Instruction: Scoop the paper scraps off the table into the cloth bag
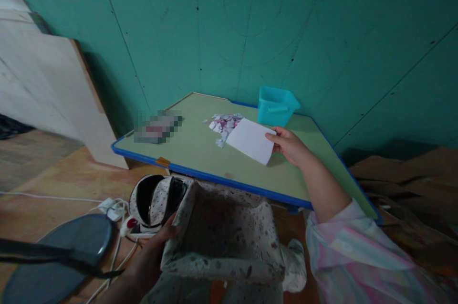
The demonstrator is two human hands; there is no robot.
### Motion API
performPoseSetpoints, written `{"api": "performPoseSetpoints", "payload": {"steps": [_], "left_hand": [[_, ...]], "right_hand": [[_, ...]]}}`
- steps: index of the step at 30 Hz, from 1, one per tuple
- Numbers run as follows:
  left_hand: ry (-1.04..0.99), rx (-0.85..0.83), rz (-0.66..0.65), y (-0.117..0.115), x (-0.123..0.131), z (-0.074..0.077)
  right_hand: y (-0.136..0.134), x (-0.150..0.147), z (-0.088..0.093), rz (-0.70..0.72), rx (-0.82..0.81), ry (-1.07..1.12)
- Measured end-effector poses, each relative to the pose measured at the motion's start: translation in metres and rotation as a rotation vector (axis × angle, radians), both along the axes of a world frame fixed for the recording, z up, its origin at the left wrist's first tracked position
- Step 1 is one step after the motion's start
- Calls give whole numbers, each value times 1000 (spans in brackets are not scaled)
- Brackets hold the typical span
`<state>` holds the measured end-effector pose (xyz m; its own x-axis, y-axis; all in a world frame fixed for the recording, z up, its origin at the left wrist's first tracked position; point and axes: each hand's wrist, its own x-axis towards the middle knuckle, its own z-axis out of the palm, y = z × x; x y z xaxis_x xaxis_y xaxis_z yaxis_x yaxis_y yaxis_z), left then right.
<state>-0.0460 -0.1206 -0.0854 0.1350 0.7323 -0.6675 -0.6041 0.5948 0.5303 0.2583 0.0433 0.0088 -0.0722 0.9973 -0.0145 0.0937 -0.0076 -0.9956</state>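
Note:
My right hand [288,144] is closed on the near-right edge of a stiff white card [250,141], thumb on top. The card is tilted over the table, its far-left edge at a heap of torn paper scraps [224,125], white with some pink. My left hand [166,237] grips the left side of a speckled fabric bin [222,268], with its fingers partly hidden. The bin sits open side up, close to me, below the table's front edge. Its inside is dark, and I cannot make out what lies in it.
The pale green table [193,151] has a blue rim and stands against a green wall. On it are a turquoise plastic bin [275,106] and a blurred-out object [157,127]. A speckled bag [153,199], a grey stool [67,251], cables and cardboard [411,180] surround it.

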Motion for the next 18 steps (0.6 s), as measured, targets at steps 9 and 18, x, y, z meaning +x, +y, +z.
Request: {"api": "performPoseSetpoints", "payload": {"steps": [9,18], "left_hand": [[68,108,-39,-8,11,23],[132,61,-64,-8,9,20]], "right_hand": [[-2,-1,0,32,14,-19],[-1,0,1,21,26,-17]]}}
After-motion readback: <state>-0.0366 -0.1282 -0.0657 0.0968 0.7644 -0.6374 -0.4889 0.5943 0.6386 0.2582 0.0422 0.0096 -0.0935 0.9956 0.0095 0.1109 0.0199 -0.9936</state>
